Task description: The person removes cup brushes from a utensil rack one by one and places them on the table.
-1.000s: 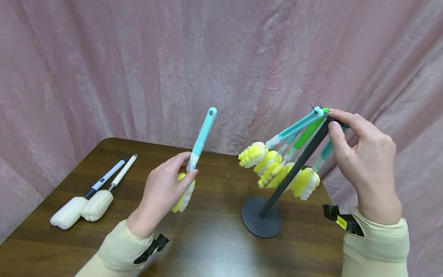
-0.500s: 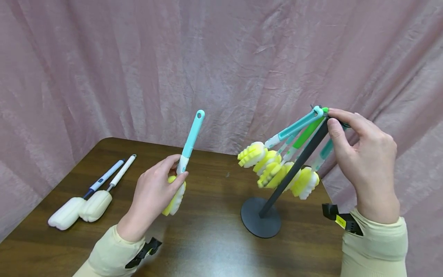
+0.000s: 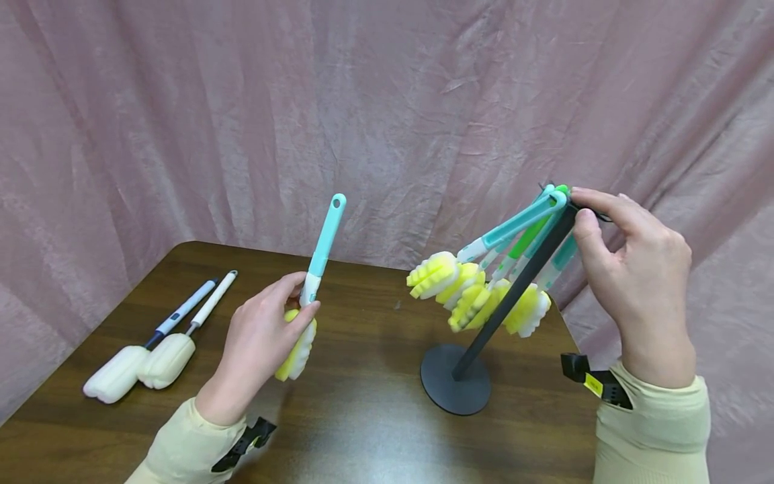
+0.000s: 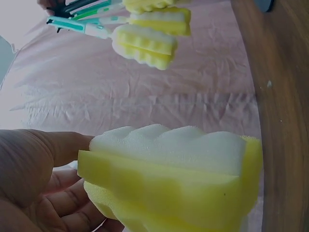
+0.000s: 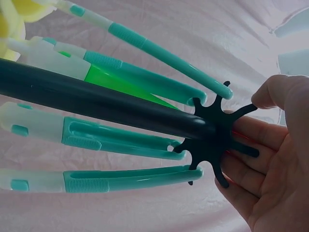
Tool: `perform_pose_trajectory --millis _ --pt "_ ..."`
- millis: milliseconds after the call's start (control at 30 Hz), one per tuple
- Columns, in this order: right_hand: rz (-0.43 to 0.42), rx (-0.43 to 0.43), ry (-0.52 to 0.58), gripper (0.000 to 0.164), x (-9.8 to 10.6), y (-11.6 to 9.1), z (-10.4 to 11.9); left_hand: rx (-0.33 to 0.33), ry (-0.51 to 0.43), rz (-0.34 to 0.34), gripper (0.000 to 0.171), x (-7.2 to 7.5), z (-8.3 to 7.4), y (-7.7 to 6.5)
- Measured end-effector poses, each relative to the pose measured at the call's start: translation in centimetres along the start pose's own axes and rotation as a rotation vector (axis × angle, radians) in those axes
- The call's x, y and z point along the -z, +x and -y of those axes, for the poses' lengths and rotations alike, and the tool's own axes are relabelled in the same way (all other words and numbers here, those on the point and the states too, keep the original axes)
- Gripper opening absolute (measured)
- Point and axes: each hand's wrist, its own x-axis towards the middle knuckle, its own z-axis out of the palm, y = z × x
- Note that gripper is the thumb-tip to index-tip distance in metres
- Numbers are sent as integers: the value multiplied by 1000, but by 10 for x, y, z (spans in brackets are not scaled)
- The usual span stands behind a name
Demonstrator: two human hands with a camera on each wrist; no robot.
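Observation:
My left hand [image 3: 263, 336] grips a sponge bottle brush [image 3: 326, 232] where its white neck meets the head. The teal handle points up, and the yellow-and-white sponge head [image 4: 169, 179] fills the lower left wrist view. My right hand [image 3: 641, 269] is at the top of a black stand [image 3: 512, 296]. In the right wrist view its thumb and fingers pinch one arm of the black hook rack [image 5: 212, 137]. Several similar brushes hang from other hooks by their handle ends, most with teal handles [image 5: 149, 48] and one with a green handle [image 3: 523, 242].
Two white-headed brushes lie on the brown table [image 3: 363, 403] at the left, one with a light blue handle [image 3: 186, 308], the other with a white handle [image 3: 216, 299]. The stand's round base [image 3: 456, 393] sits right of centre. A pink curtain [image 3: 387, 121] hangs behind.
My left hand has moved left and slightly down with the bottle brush. The hanging brushes have shifted round the stand, the visible sponge heads moving left. My right hand stays at the rack.

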Motion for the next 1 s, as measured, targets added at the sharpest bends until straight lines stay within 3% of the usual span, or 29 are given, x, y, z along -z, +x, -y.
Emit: perform_pose_trajectory --millis 467,1000 --pt "-24 -12 35 36 -1 1 6 48 43 24 35 12 16 -3" --pt "-21 9 25 39 -2 1 0 124 156 112 35 21 57 -14"
